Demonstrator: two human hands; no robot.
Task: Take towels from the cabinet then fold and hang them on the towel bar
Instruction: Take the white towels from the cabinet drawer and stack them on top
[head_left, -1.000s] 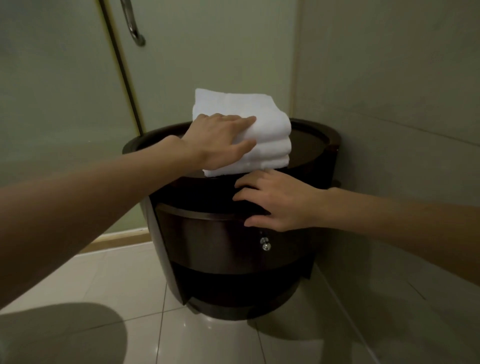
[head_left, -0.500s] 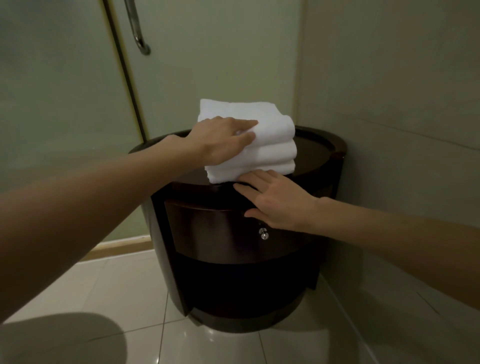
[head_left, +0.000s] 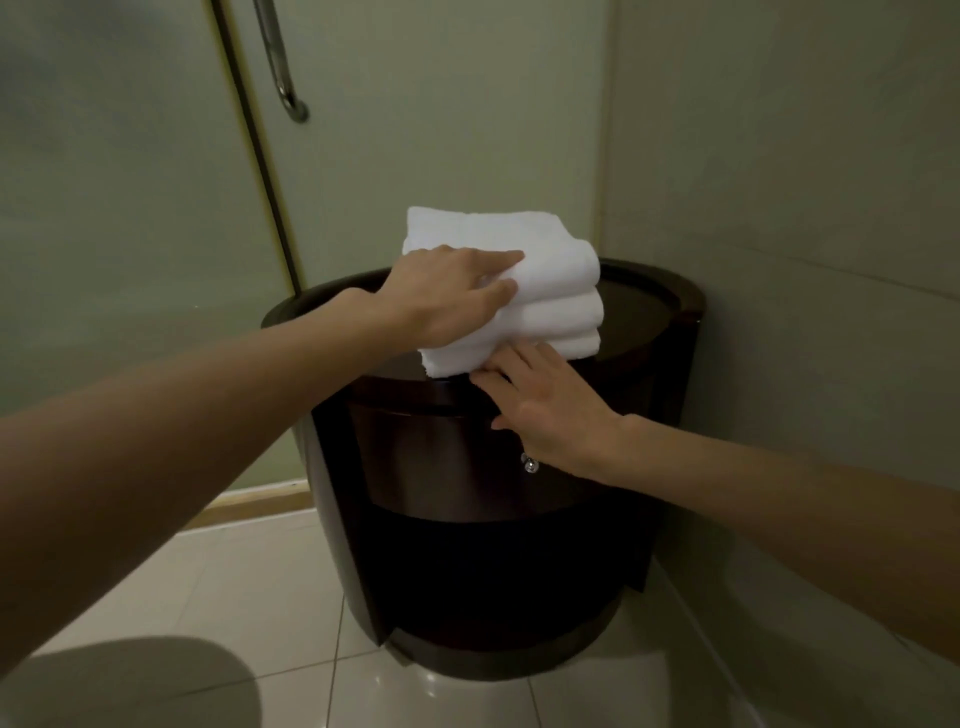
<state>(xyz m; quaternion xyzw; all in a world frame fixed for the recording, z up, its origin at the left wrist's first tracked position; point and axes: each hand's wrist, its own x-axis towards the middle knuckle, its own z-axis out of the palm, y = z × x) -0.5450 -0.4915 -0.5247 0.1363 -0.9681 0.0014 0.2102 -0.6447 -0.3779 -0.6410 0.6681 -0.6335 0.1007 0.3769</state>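
The stack of folded white terry towels (head_left: 556, 291) sits on the top of the round dark-wood cabinet (head_left: 457, 467), toward its front edge and a little left of centre. I can count three thick folds, their rounded ends facing right.

My left hand (head_left: 452, 299) lies flat on the stack from the left side. Its fingers are stretched out and close together across the top towel, and the thumb is laid along the front of the upper fold. It presses down and is not curled round anything.

My right hand (head_left: 545, 400) is open too. It is palm down at the front edge of the cabinet top, and its straight fingertips touch the bottom towel's front edge. Whether they reach under the stack I cannot tell.

Both forearms come in from the lower corners and meet at the stack, the left one higher than the right.

Just below my right wrist a small shiny metal knob (head_left: 530, 463) shows on the curved cabinet front. A frosted glass door (head_left: 130, 208) with a steel pull handle (head_left: 280, 67) stands behind the cabinet on the left. A pale tiled wall (head_left: 779, 208) closes it in on the right, and glossy light floor tiles (head_left: 208, 597) lie below.
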